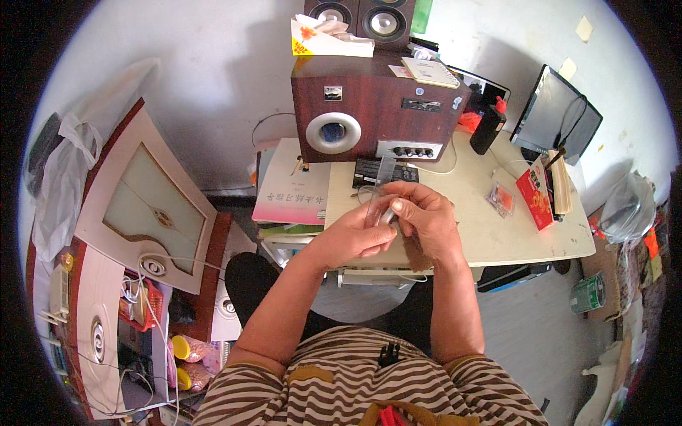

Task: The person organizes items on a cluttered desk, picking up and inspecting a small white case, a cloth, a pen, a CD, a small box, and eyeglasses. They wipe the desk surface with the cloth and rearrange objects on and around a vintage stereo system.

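My left hand [358,232] holds a clear plastic strip [381,178], possibly a ruler or a piece of packaging, which points up and away from me. Close against it, my right hand [426,215] pinches a small silvery object [388,215] between thumb and fingers; its kind cannot be told. A brown piece of material [415,254] hangs below the right palm, partly hidden by the fingers. Both hands are above the desk's near edge. Behind them lies a black battery-like pack [367,171] on the desk.
The pale desk [479,242] bears a wooden speaker [373,106], a pink-and-white book [293,186], a black bottle [487,130], a red box [534,197], a small clear case [501,199] and a monitor [559,112]. A cabinet [96,287] stands at the left.
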Available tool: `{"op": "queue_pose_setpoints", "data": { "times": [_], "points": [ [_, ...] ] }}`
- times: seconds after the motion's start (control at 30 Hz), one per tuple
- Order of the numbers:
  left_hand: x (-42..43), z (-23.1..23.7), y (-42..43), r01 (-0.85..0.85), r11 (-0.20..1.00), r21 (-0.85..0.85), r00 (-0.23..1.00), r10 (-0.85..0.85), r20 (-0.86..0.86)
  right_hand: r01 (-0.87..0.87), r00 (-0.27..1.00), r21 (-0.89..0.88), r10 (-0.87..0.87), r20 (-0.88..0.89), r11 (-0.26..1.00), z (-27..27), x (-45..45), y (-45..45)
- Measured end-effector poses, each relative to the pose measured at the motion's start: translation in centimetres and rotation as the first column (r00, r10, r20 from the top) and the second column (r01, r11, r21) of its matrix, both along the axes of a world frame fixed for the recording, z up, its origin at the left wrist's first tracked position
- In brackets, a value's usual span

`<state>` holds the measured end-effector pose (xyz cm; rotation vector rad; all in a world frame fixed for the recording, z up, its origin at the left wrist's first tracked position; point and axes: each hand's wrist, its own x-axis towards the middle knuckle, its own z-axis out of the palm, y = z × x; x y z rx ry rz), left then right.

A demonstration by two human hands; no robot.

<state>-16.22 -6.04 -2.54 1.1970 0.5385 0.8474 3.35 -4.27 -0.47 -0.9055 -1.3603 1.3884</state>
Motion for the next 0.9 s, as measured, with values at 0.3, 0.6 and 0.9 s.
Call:
{"op": "queue_pose_setpoints", "data": {
  "times": [0.3,0.6,0.9],
  "points": [
    [-0.3,0.0,0.4,0.054,0.999,0.008,0.998,-0.054,0.016,-0.119,0.980,-0.094,0.101,-0.172,0.989,0.7,-0.5,0.5],
    [-0.2,-0.5,0.1,0.002,1.000,0.024,0.999,-0.003,0.039,-0.141,0.985,-0.056,0.146,0.088,0.988,0.3,-1.1,0.5],
    [-0.3,-0.6,0.3,-0.049,0.997,0.067,0.995,0.055,-0.079,0.346,0.934,0.183,-0.356,0.022,0.920,7.1,-0.3,2.2]
  ]
}}
